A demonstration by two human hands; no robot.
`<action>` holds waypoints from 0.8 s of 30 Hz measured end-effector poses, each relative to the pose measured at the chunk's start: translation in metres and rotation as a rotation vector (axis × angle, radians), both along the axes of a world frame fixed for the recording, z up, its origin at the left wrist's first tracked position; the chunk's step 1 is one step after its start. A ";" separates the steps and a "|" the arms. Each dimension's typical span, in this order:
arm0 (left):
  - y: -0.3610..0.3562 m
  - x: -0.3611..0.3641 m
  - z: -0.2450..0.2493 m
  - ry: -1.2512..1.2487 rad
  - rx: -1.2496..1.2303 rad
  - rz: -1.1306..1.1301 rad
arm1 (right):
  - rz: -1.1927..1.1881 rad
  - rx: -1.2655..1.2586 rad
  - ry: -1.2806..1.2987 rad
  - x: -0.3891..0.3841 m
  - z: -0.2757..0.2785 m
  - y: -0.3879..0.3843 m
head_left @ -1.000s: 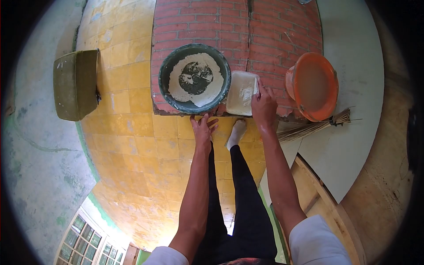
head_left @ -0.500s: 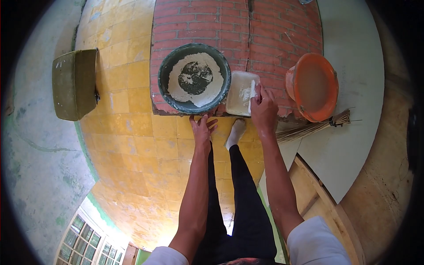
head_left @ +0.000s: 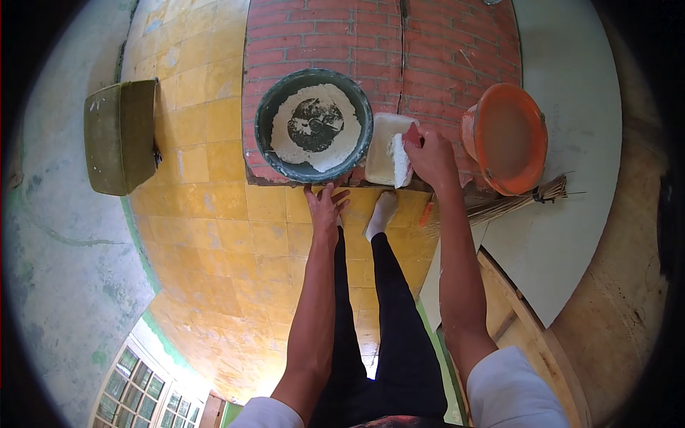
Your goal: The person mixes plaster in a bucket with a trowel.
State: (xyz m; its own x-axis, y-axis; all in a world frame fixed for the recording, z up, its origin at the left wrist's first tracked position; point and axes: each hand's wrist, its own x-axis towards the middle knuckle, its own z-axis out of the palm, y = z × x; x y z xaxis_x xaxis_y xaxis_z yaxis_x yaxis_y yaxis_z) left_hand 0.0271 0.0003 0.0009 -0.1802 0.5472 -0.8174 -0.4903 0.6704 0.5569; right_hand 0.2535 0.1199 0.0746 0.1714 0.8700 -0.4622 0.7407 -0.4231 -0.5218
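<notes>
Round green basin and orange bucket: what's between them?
The head view shows a white rectangular tub, the right hand holding a red tool, and red brick-patterned surface.

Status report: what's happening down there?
Right hand grips red tool at pale tray. Left hand open, near dark basin. Nothing visibly in the way.

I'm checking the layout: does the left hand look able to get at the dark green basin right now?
Probably yes: the left hand looks empty and is close to the near rim of the dark green basin, with nothing visible between them.
</notes>
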 end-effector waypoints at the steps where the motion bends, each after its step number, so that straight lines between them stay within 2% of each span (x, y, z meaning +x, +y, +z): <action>1: 0.001 0.001 0.001 0.000 0.002 0.000 | 0.033 -0.013 0.023 0.000 -0.006 0.003; 5: 0.000 0.003 -0.002 -0.009 -0.012 -0.006 | 0.063 -0.075 -0.023 -0.015 -0.024 0.005; 24: -0.001 0.004 0.001 0.005 -0.030 0.001 | 0.117 -0.220 -0.078 0.007 -0.018 0.007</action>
